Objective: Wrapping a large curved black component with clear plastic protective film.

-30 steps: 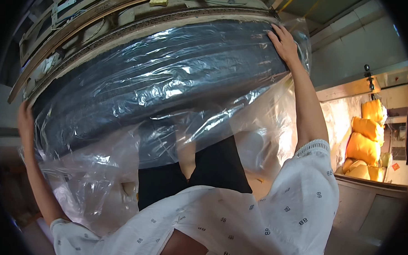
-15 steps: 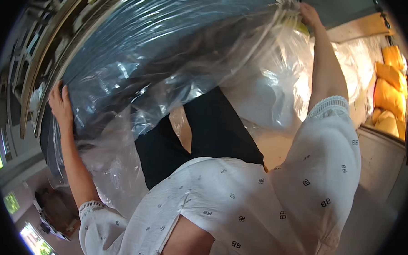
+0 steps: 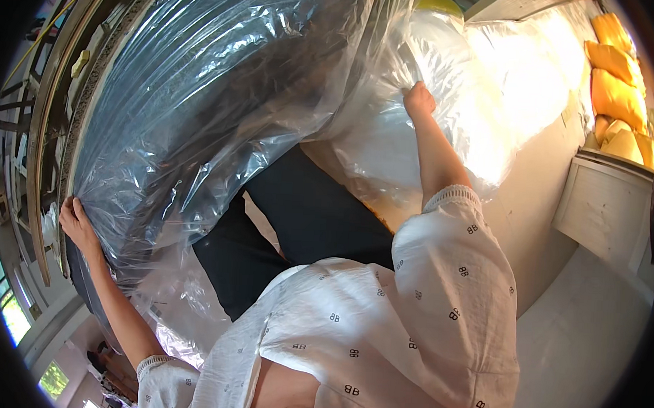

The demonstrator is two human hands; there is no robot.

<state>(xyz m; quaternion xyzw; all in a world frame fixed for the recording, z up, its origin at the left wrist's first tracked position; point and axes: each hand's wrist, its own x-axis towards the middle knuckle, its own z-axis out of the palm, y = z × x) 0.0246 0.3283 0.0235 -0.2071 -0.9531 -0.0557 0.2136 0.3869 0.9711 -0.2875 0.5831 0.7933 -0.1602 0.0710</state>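
Clear plastic sheeting (image 3: 221,112), thin and crinkled, wraps a big dark ribbed bundle (image 3: 264,128) that fills the far left of our view, and we hold it up between both arms. Our left hand (image 3: 74,222) lies on the bundle's left end, fingers spread flat over the film and pressing rather than closing round anything. Our right hand (image 3: 418,98) reaches out to the right, where the loose film trails off the bundle; its fingers are bunched into the plastic, pinching a fold of it.

We judge the bundle bulky and stiff enough to keep its rounded shape, and probably weighty, since it takes both arms to steady. The film over it is slick and soft: it will slide under a flat palm and stretch or tear if pulled hard, so the surer hold is under the firm ends of the bundle, not on the slack sheet.

Behind it on the left runs a curved wooden frame (image 3: 48,155), pale and smooth. At the far right, orange cushions (image 3: 616,93) sit piled above a whitewashed wooden cabinet (image 3: 604,209). Near us hang our white patterned sleeves (image 3: 447,282) and, below the bundle, black trousers (image 3: 304,217).
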